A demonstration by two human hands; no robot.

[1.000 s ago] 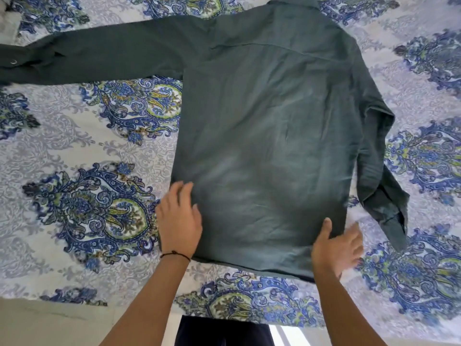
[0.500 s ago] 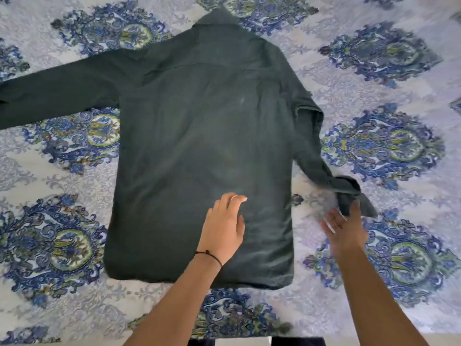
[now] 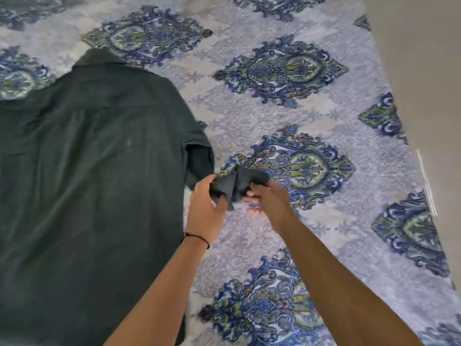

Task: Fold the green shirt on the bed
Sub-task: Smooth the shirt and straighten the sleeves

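The dark green shirt (image 3: 94, 186) lies back-up and flat on the patterned bed sheet (image 3: 287, 116), filling the left half of the view, collar at the top. Its right sleeve runs off the body's right edge, and the cuff end (image 3: 237, 184) is bunched up just above the sheet. My left hand (image 3: 207, 203) grips the cuff from the left. My right hand (image 3: 268, 198) pinches it from the right. The left sleeve is out of view.
The bed's right edge (image 3: 409, 156) runs diagonally down the right side, with bare beige floor (image 3: 424, 71) beyond it. Sheet shows to the right of the shirt and below my hands.
My left hand left the shirt's back and joined my right hand on the right sleeve's cuff. The view has swung right, so the shirt now sits at the left.
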